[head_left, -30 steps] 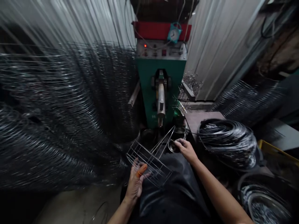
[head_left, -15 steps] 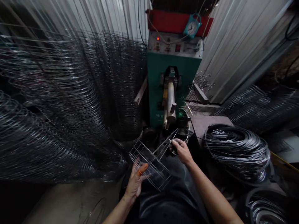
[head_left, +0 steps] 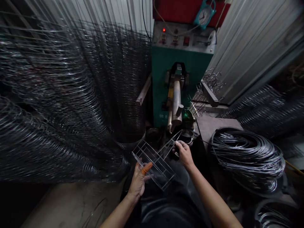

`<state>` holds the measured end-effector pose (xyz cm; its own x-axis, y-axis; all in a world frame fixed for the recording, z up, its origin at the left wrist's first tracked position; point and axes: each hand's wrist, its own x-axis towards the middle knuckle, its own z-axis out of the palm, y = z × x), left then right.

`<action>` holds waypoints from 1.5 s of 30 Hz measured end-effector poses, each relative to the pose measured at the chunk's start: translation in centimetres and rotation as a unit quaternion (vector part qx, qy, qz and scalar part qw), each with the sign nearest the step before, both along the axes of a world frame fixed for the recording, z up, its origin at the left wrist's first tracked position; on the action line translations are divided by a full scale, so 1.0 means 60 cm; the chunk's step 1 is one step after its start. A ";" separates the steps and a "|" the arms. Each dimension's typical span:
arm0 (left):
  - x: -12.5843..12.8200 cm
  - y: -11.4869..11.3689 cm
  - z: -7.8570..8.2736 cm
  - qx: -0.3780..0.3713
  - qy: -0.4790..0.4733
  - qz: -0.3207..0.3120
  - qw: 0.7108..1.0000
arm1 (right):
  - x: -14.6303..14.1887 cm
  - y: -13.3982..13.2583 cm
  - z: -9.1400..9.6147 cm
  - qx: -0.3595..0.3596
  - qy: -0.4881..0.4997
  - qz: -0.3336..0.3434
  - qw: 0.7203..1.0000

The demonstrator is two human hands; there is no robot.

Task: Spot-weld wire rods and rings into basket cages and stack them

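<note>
Head view: left hand [head_left: 137, 183], orange cover [head_left: 146, 168] on its thumb, is loosely curled around 1 long edge of a wire frame [head_left: 157, 153], thumb above, other fingers partly spread beneath. Right hand [head_left: 185, 154] is closed to a pinch, thumb and forefinger at the frame's narrow projecting end; cannot tell if a separate loose wire sits in that pinch.

Frame hangs tilted in front of the green machine [head_left: 161, 72], its projection pointing toward the machine's metal arm [head_left: 176, 98]. No contact with the arm seen.

Step in hand, by my reading: steadying and lining up the frame with 2 hands. Next move seems to call for a firm left grip and a fine right-hand adjustment, projection clear of the arm's tip until aligned.

Farther out: red light [head_left: 163, 30] lit on the machine's panel, clock [head_left: 204, 15] above that. Left of the machine, tall stacks of wire rings [head_left: 80, 91]. Right of it, a wire coil [head_left: 248, 155] beside a flat board [head_left: 217, 123].
</note>
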<state>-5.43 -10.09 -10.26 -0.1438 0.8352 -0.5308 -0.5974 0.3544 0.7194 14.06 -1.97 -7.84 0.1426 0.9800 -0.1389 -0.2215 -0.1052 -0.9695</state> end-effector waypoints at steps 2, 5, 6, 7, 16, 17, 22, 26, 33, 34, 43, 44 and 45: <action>0.003 0.003 0.000 0.001 0.003 0.002 1.000 | -0.003 0.005 -0.004 0.001 0.012 -0.016 1.000; 0.004 0.009 -0.001 0.003 0.001 0.000 1.000 | -0.006 0.013 -0.009 0.005 0.028 -0.022 0.999; 0.003 0.011 -0.001 0.003 0.001 -0.001 1.000 | -0.006 0.016 -0.010 0.007 0.031 -0.021 0.999; 0.001 0.014 -0.001 0.003 0.001 -0.001 1.000 | -0.007 0.020 -0.010 0.006 0.032 -0.019 0.999; -0.004 0.030 0.005 0.000 0.003 -0.012 1.000 | -0.001 0.041 0.002 0.002 0.043 0.010 0.999; -0.004 0.032 0.005 -0.001 0.007 -0.012 1.000 | -0.001 0.043 0.003 0.000 0.048 0.012 0.999; -0.001 0.041 0.008 0.011 0.018 -0.013 1.000 | -0.001 0.056 0.006 -0.010 0.054 0.009 0.998; 0.004 0.047 0.022 0.007 0.014 -0.022 1.000 | 0.002 0.061 0.009 -0.021 0.058 0.007 0.998; 0.008 0.048 0.032 -0.026 0.017 -0.015 0.999 | 0.001 0.066 0.020 -0.047 0.063 0.006 0.997; 0.009 0.047 0.031 -0.029 0.016 -0.016 0.999 | 0.002 0.063 0.020 -0.049 0.063 0.005 0.997; 0.026 0.026 0.026 0.022 0.030 0.034 0.999 | 0.024 -0.080 0.003 0.011 -0.179 0.165 0.970; 0.026 0.025 0.025 0.024 0.030 0.036 0.999 | 0.023 -0.092 0.000 0.022 -0.203 0.165 0.965; 0.027 0.024 0.024 0.023 0.028 0.038 0.999 | 0.021 -0.099 -0.003 0.030 -0.216 0.158 0.963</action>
<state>-3.83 -8.67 -8.84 -0.2351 0.8445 -0.4812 -0.5798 0.2755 0.7668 15.31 -7.90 -8.01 -0.1318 0.9884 -0.0748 0.2371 -0.0418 -0.9706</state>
